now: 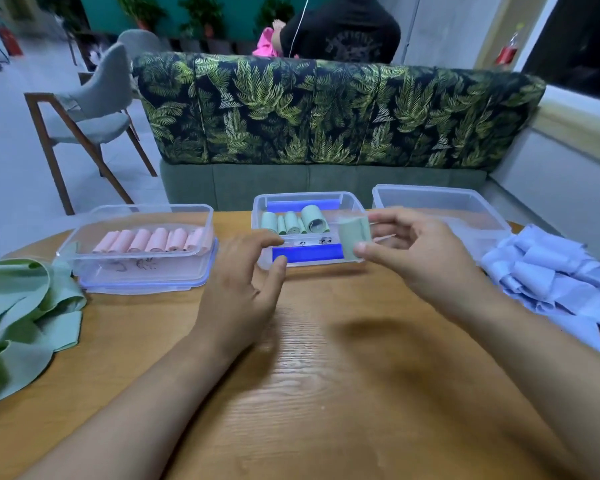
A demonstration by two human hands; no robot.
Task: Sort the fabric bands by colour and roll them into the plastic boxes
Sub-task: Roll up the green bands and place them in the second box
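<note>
My right hand (pixel 416 251) pinches a rolled green band (pixel 353 236) just in front of the middle box (pixel 312 199), which holds several green rolls (pixel 297 221). My left hand (pixel 246 282) hovers open beside it, fingers relaxed, holding nothing. The left box (pixel 201 216) holds several pink rolls (pixel 153 240). The right box (pixel 440 197) looks empty. Loose green bands (pixel 25 306) lie in a heap at the table's left edge. Loose light-blue bands (pixel 551 278) are piled at the right.
The wooden table (pixel 326 375) has bare surface in front of the boxes, under my forearms. A leaf-patterned sofa (pixel 326 109) stands right behind the table. A grey chair (pixel 94 109) is at the back left, and a person in black sits beyond the sofa.
</note>
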